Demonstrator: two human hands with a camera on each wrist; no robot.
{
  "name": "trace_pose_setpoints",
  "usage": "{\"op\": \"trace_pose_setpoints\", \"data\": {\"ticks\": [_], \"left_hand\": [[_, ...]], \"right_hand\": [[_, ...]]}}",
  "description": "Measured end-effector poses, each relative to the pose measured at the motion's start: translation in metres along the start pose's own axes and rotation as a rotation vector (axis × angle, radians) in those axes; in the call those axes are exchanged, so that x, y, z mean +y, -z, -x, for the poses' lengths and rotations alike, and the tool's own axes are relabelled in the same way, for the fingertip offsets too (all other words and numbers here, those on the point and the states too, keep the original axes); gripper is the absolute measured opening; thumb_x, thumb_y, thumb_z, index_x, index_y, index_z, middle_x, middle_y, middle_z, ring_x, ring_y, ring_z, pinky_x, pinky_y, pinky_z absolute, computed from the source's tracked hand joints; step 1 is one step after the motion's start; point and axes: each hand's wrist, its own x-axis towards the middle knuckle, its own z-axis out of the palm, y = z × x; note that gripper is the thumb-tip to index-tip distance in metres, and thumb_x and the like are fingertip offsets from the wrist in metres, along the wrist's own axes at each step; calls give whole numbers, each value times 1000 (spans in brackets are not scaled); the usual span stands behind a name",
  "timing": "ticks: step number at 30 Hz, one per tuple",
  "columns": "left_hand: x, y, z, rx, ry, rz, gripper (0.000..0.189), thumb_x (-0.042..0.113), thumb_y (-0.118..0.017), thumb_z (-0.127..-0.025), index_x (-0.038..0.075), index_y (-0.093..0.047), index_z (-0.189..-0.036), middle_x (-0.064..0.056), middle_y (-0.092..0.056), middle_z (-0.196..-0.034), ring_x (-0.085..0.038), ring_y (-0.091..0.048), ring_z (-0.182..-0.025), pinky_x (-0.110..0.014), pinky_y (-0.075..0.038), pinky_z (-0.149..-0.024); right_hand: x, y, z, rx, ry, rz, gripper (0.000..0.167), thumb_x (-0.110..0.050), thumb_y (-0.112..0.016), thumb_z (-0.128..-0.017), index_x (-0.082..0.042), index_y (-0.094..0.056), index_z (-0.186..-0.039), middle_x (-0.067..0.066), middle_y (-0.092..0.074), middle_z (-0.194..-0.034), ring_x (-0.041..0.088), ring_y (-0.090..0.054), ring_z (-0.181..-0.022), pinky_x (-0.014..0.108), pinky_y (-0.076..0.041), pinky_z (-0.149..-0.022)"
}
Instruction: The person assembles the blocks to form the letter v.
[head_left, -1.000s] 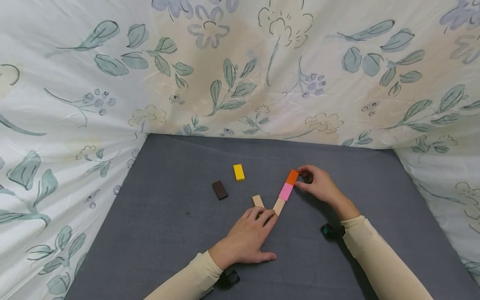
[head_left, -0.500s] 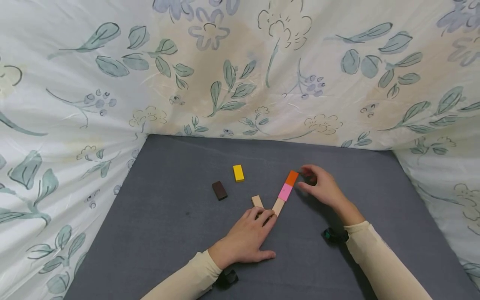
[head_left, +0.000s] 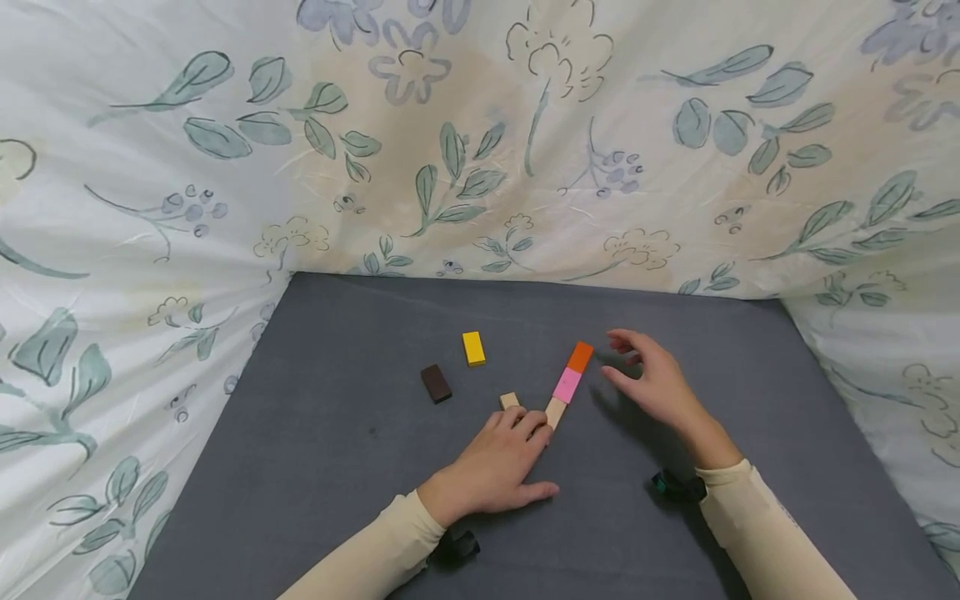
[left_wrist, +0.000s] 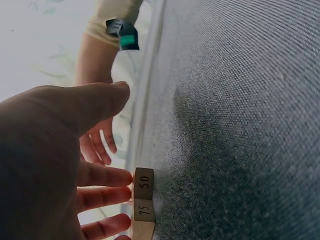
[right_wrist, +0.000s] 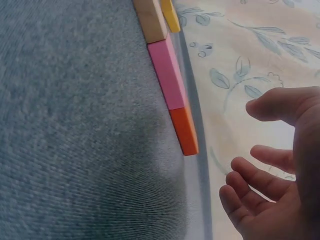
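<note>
An orange block (head_left: pixel 580 357), a pink block (head_left: pixel 566 385) and a plain wooden block (head_left: pixel 555 412) lie end to end in a slanting row. Another plain block (head_left: pixel 509 401) shows just past the fingers of my left hand (head_left: pixel 495 471). That hand rests its extended fingertips on the plain blocks and partly covers them. Numbers are printed on the sides of two wooden blocks (left_wrist: pixel 144 183) in the left wrist view, one reading 50. My right hand (head_left: pixel 662 390) hovers to the right of the orange block, fingers loosely bent, touching nothing.
A yellow block (head_left: pixel 473 348) and a dark brown block (head_left: pixel 436 383) lie apart from the row, to its left. Grey cloth (head_left: pixel 322 467) covers the surface. Flowered white fabric (head_left: pixel 420 167) hangs behind it and along both sides.
My right hand has let go of the orange block and drawn away to the right. The left fingers have shifted slightly forward over the plain blocks. The coloured row keeps its arrangement.
</note>
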Motion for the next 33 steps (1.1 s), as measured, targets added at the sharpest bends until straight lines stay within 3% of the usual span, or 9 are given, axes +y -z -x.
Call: {"op": "trace_pose_setpoints", "data": {"ticks": [6, 11, 21, 33], "left_hand": [[-1, 2, -2, 2, 12, 71, 69, 65, -68, -100, 15, -62, -148, -3, -52, -148, -21, -45, -131, -46, -41, -114], [-4, 4, 1, 48, 36, 176, 65, 61, -69, -102, 15, -62, -149, -3, -51, -148, -23, -43, -137, -48, -38, -119], [-24, 10, 16, 130, 117, 320, 69, 49, -77, -101, 13, -55, -155, -5, -49, -151, -25, -42, -141, -49, -41, -117], [-47, 21, 28, 237, 168, 345, 73, 42, -82, -98, 11, -52, -156, -8, -48, -152, -28, -42, -141, -49, -45, -115]], "right_hand": [[-5, 3, 4, 22, 27, -7, 55, -12, -81, -99, 1, -59, -147, 22, -65, -132, 42, -61, -118, 64, -51, -98], [-7, 4, 7, 25, 41, -1, 52, -13, -82, -98, 0, -62, -145, 20, -66, -133, 41, -61, -119, 63, -51, -99], [-17, 7, 15, 26, 81, 33, 52, -14, -83, -97, -4, -64, -144, 16, -65, -136, 41, -61, -119, 64, -50, -100], [-44, 2, 24, 21, 121, 91, 55, -18, -87, -93, -6, -66, -142, 12, -64, -137, 35, -61, -115, 59, -53, -97]]}}
